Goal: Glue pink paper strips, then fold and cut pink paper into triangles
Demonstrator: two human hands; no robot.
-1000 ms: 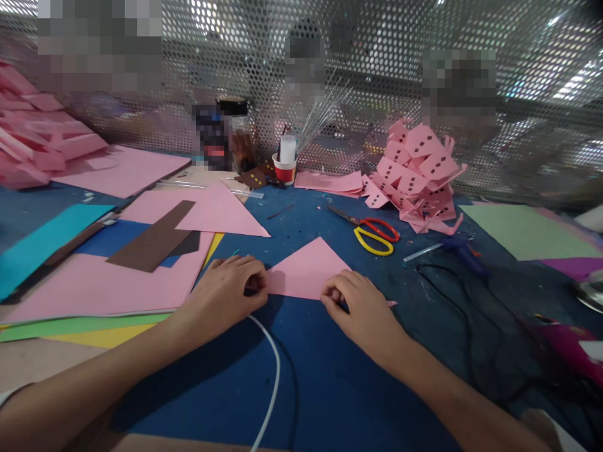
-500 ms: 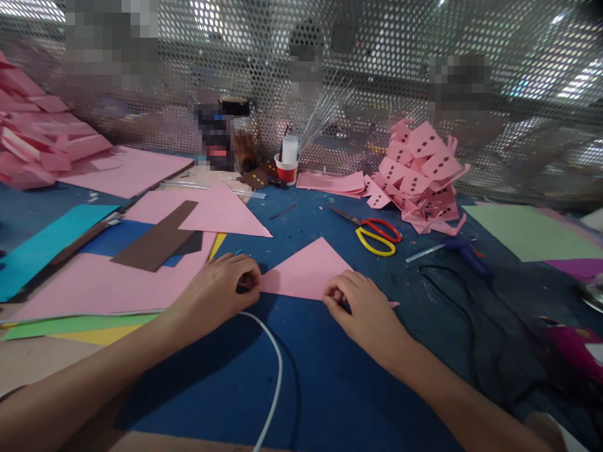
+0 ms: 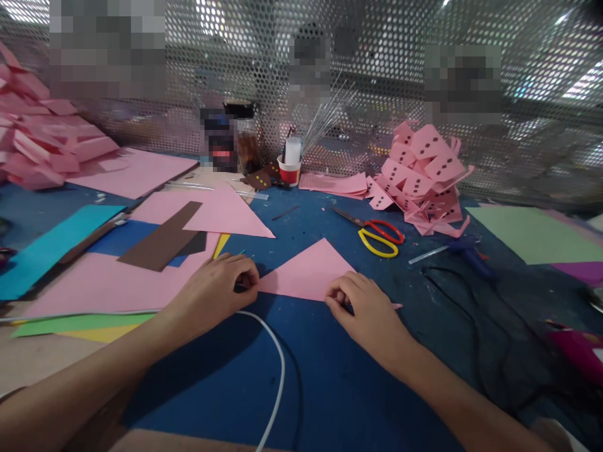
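A triangular piece of pink paper lies on the blue table with its point facing away from me. My left hand pinches its left corner between thumb and fingers. At its right, my right hand has closed fingers on the near edge; the tip of the right corner shows beyond that hand. Scissors with one red and one yellow handle rest behind the right hand. Left of the paper, a larger pink triangle and a brown paper strip lie on a stack of coloured sheets.
A white cable curves across the table before me. At right lie a blue glue gun and a pale green sheet. Folded pink paper pieces with dark marks stand at the back. A red-and-white cup is near the mesh wall.
The view has shifted slightly, so everything sits a little further right. Both hands keep their hold on the pink paper, which looks the same.
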